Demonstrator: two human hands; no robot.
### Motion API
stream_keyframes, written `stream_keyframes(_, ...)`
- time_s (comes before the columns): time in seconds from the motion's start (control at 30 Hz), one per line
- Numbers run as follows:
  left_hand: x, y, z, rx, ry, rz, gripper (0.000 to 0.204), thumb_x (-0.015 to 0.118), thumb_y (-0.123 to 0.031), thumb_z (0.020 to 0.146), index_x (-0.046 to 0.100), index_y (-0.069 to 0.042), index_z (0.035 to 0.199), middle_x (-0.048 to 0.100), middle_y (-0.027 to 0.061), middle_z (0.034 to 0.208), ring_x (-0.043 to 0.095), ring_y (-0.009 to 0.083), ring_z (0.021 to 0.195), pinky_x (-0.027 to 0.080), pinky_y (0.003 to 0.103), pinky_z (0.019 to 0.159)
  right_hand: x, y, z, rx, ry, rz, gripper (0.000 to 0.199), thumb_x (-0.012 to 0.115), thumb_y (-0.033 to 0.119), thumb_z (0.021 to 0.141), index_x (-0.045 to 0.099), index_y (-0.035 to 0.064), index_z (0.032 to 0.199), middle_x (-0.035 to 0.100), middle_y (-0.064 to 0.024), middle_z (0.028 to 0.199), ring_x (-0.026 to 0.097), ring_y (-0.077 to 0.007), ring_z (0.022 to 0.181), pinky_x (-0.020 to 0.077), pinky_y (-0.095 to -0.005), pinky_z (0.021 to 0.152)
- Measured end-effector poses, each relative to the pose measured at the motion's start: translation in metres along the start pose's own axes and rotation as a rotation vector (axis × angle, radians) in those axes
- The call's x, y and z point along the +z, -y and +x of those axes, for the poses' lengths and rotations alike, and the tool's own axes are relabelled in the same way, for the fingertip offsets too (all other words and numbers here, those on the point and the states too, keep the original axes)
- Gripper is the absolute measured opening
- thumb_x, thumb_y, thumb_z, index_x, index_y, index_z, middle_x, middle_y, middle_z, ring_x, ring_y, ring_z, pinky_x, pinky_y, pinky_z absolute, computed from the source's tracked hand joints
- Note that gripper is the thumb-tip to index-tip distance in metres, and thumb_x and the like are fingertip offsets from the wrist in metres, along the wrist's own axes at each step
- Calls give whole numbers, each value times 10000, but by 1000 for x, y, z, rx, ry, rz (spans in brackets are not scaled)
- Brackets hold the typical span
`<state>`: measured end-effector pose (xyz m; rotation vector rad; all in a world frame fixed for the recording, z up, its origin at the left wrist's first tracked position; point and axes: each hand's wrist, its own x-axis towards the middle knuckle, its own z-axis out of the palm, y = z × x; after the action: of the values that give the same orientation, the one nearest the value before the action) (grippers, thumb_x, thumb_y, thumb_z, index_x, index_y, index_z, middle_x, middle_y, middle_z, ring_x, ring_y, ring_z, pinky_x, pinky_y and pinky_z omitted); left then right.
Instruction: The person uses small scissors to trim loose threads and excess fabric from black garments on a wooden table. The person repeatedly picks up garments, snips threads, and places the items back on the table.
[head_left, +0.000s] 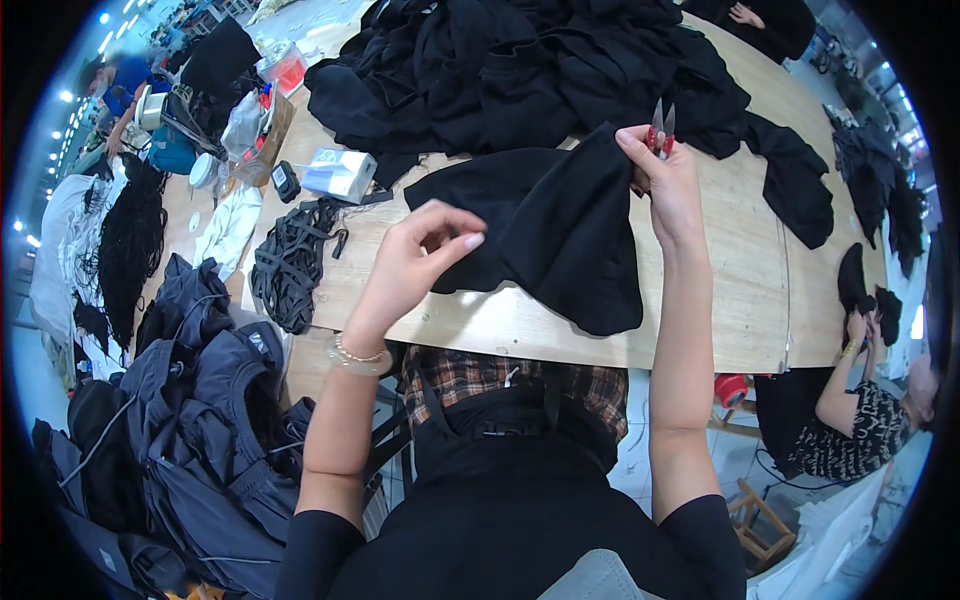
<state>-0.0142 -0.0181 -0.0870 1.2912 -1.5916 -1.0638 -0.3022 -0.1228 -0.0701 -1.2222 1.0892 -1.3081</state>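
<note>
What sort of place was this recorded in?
Probably a garment workshop: a big heap of black cloth lies on the wooden table, the right hand holds red-handled scissors, and a co-worker on the right handles dark material.

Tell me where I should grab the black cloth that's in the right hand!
Probably pinch its left corner, coming from the left. The black cloth spreads out that way into a thin, loose point, and the left hand is near that side. The right hand pinches the upper right end, beside the pointed blades of red-handled scissors.
</note>
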Motion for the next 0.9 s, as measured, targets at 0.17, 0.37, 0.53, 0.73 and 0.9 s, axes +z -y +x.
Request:
stream_keyframes(0.17, 44, -15, 29, 282, -259, 174, 256, 763, -111, 809, 696, -33, 1044, 672, 61, 982, 640, 168, 806, 468, 268, 707, 9, 6, -5, 9, 85, -26, 133, 750, 185, 881, 713, 57, 882, 523, 92, 649, 371, -1, 535, 262, -215, 495)
stream_keyframes(0.37, 44, 2, 34, 397, -252, 275, 115, 746, -89, 732, 648, -41, 769, 647, 117, 826, 641, 311, 796, 508, 421, 721, 2, -2, -7, -41, 52, -171, 139, 709, 168, 904, 709, 31, 931, 584, 55, 774, 488, -34, 697, 381, -210, 619)
stream_keyframes(0.53, 46, 18, 19, 64, 211, -96, 285, 556, -279, 1015, 632, -14, 941, 654, 59, 730, 647, 138, 681, 483, 296, 600, 9, -19, -10, -137, 53, -175, 109, 691, 134, 917, 644, 62, 849, 502, 93, 740, 408, -3, 663, 289, -195, 574)
stream_keyframes(0.73, 48, 58, -13, -735, 393, -684, 863, 264, -665, 1004, 589, 104, 1225, 705, 99, 777, 594, 124, 599, 467, 232, 595, 45, 1, -55, -54, 311, -140, 73, 682, 2, 862, 619, 30, 837, 529, 65, 763, 457, -31, 697, 339, -198, 623)
stream_keyframes(0.9, 45, 110, -13, -741, -139, -1056, 370, 581, -394, 988, 619, -26, 1004, 668, 71, 890, 600, 120, 760, 497, 241, 679, 51, 13, -82, -162, 436, -253, 99, 674, -46, 809, 585, -13, 778, 543, 11, 766, 458, -66, 697, 354, -223, 632)
